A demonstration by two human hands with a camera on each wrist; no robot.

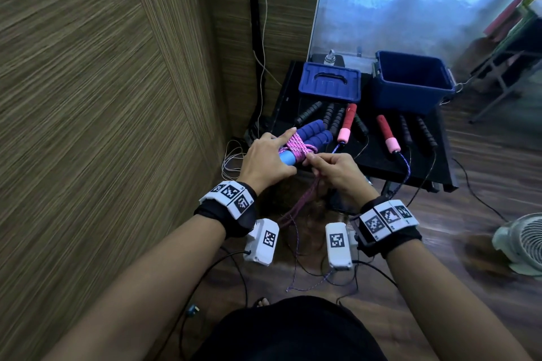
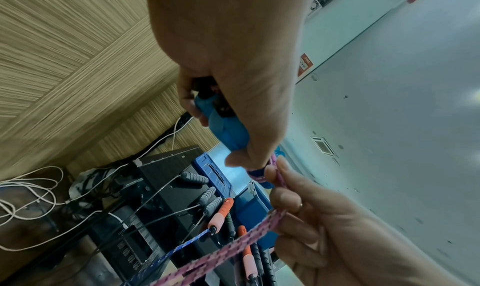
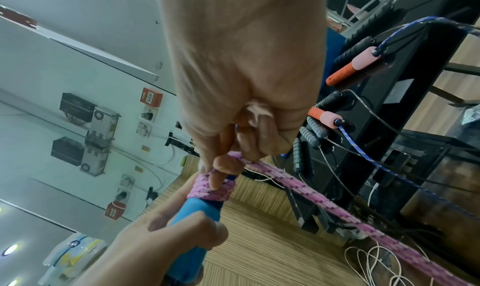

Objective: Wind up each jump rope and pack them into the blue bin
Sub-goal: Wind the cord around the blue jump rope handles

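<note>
My left hand [image 1: 271,155] grips the two blue handles [image 1: 312,135] of a jump rope, held together in front of the black table [image 1: 381,163]. Pink cord [image 1: 296,145] is coiled round the handles. My right hand [image 1: 318,162] pinches the loose pink cord right at the coil; the remaining cord hangs toward the floor. In the right wrist view the right hand's fingers [image 3: 223,167] press the cord onto the coil [image 3: 210,191] above the blue handle [image 3: 192,239]. The open blue bin [image 1: 410,82] stands at the table's back right.
The bin's blue lid [image 1: 330,82] lies at the table's back left. A rope with red-and-pink handles [image 1: 387,133] and several black-handled ropes [image 1: 308,113] lie on the table. A wooden wall [image 1: 88,97] is to the left, a fan [image 1: 525,243] on the floor to the right.
</note>
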